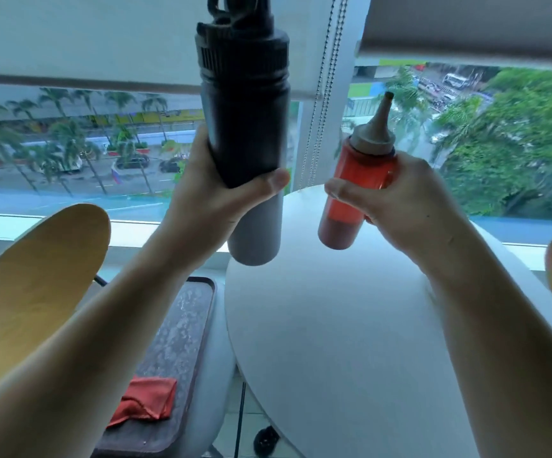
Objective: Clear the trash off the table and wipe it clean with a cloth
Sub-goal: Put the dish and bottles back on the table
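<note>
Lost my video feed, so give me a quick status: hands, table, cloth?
Left hand gripping dark bottle, right hand gripping red sauce bottle, both lifted. White table bare. Red cloth on tray, left of table.

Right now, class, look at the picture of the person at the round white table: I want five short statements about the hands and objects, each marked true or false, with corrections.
1. The left hand holds a dark flask. True.
2. The right hand holds a green sauce bottle. False: the squeeze bottle is red with a pale pointed nozzle.
3. A red cloth lies on the dark tray left of the table. True.
4. The cloth lies on the table top. False: it is on the tray.
5. Both bottles are held up off the table. True.
</note>
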{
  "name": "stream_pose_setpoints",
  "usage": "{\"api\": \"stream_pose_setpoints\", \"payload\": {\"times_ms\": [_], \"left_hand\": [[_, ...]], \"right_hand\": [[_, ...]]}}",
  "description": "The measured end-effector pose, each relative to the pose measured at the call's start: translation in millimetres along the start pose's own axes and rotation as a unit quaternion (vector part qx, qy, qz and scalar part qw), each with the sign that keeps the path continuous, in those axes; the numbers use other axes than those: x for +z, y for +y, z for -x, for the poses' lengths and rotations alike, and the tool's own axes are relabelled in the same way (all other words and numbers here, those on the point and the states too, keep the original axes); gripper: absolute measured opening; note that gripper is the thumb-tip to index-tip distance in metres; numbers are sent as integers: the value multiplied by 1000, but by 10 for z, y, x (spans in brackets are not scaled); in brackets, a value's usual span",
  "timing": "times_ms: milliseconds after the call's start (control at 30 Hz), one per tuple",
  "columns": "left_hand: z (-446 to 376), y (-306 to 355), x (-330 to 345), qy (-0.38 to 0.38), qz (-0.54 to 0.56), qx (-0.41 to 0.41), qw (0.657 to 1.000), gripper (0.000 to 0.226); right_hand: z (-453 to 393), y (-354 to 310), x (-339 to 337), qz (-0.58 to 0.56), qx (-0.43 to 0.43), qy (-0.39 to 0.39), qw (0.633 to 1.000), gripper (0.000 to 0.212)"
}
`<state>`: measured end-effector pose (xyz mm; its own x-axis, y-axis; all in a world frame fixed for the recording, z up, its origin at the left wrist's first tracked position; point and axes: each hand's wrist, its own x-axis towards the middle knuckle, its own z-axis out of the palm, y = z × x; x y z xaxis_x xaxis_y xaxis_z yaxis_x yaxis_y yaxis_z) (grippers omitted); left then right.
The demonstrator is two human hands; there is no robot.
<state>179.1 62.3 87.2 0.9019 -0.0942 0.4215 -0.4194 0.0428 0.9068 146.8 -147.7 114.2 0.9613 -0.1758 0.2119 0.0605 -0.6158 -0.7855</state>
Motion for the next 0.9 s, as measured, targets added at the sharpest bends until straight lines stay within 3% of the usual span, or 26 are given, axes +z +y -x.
{"api": "stream_pose_setpoints", "payload": {"times_ms": [167,400,667,900], "left_hand": [[93,-78,375,-6,-12,-29,1000,57],[207,-166,760,-5,-23,-53,998,61],[254,-212,1033,8,-43,-73,996,65],[321,-266,1202,32,-45,-87,995,60]], "right_hand": [[22,395,-252,30,26,22,999,50],[121,710,-506,66,44,-2,997,46],[177,1030,-593,76,55,-32,995,72],[219,1166,-612,64,65,-48,995,75]]}}
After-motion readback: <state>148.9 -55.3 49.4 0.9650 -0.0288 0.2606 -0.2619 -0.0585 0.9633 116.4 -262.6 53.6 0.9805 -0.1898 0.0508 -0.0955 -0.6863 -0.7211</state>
